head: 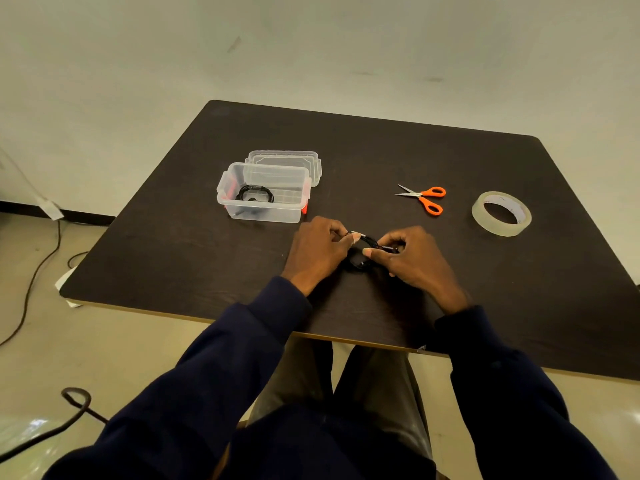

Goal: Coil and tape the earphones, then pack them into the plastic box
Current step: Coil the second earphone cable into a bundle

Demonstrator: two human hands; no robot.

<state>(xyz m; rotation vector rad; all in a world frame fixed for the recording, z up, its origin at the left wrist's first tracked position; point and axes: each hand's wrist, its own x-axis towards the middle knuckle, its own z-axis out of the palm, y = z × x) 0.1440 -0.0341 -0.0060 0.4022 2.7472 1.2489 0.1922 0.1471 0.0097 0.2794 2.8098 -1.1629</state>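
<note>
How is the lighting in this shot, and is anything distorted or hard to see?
Head view throughout: the light is soft, with no hard shadows; the wide lens bows the table edges; glare marks the floor at lower left; the black earphones, pinched between the left hand and right hand, blend into the dark tabletop, so the coil is hard to trace.

**A dark table with four things on it**

The dark brown table (381, 150) has a pale edge and rounded far corners. On its left half stands a clear plastic box (263, 211) with orange clips, open at the top. Its clear lid (284, 157) lies just behind it, touching the box's far side. To the right lie orange-handled scissors (424, 197), blades pointing left. A roll of clear tape (498, 230) lies flat further right, near the scissors.
</note>
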